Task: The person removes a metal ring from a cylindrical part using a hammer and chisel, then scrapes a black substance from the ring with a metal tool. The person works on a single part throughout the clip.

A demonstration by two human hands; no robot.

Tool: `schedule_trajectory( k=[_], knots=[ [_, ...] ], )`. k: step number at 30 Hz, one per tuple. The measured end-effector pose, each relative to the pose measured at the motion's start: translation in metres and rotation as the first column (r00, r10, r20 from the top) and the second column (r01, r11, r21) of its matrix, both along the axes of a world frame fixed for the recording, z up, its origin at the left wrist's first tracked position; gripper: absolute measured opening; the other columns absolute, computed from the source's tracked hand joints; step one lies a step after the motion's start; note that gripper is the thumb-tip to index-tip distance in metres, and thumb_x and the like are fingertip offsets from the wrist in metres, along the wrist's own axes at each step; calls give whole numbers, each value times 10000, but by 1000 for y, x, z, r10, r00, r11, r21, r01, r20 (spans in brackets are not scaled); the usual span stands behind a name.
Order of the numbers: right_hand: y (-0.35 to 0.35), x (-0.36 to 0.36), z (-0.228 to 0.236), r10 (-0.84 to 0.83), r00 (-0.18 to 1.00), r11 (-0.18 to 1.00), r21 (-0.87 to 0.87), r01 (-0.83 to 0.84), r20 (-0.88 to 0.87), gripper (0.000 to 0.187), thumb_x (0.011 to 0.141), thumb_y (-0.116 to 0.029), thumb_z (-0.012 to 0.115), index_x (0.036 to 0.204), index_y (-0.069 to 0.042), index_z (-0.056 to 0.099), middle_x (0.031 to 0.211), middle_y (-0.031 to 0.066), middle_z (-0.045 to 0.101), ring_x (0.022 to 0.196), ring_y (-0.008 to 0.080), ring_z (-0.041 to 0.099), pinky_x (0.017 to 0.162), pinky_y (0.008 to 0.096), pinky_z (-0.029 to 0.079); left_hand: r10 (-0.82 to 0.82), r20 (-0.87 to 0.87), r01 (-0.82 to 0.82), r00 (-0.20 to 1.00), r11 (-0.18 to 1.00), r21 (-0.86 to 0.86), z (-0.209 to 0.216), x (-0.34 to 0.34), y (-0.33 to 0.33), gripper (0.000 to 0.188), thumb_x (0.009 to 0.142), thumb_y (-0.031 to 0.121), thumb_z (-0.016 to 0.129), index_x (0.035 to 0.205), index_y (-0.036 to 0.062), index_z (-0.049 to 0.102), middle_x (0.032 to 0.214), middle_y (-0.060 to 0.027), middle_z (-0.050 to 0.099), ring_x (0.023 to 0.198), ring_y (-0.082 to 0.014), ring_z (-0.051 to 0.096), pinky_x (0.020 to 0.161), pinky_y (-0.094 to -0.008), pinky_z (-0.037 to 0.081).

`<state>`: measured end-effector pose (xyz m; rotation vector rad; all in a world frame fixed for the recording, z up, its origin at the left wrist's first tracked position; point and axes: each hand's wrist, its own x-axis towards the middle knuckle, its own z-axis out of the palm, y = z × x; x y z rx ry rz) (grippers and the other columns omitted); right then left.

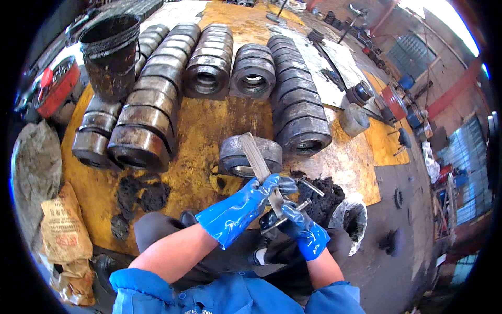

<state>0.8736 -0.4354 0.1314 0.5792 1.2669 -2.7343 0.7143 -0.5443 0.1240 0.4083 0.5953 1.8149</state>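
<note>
My left hand (256,193), in a long blue rubber glove, is wrapped round a flat grey bar (254,155) that slants up and away from me. My gloved right hand (299,226) is closed at the bar's lower end, round a thin metal rod (271,228) that crosses there. A second short metal rod (312,187) lies just beyond the right hand. Just past the bar's far end, a single thick steel ring (228,155) rests on the stained yellow sheet (196,118). My fingers partly hide how bar and rod meet.
Rows of thick steel rings (148,98) stand on the sheet ahead. A dirty black bucket (110,57) is at far left. Dark greasy clumps (155,196) lie left, and a dark heap (328,198) right beside a white bag (360,230). A brown paper sack (65,225) sits at left.
</note>
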Motion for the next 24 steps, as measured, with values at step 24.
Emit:
schedule_trajectory(
  k=[24],
  knots=[
    [103, 8, -39, -68, 978, -201, 957, -208, 198, 536, 822, -142, 690, 1335, -262, 595, 837, 97, 674, 726, 261, 674, 620, 406, 529, 334, 188, -288, 924, 929, -234, 69, -157, -48, 543, 986, 512, 485, 1393, 159, 556, 1446, -114, 547, 1302, -288, 520, 1065, -481, 380]
  ],
)
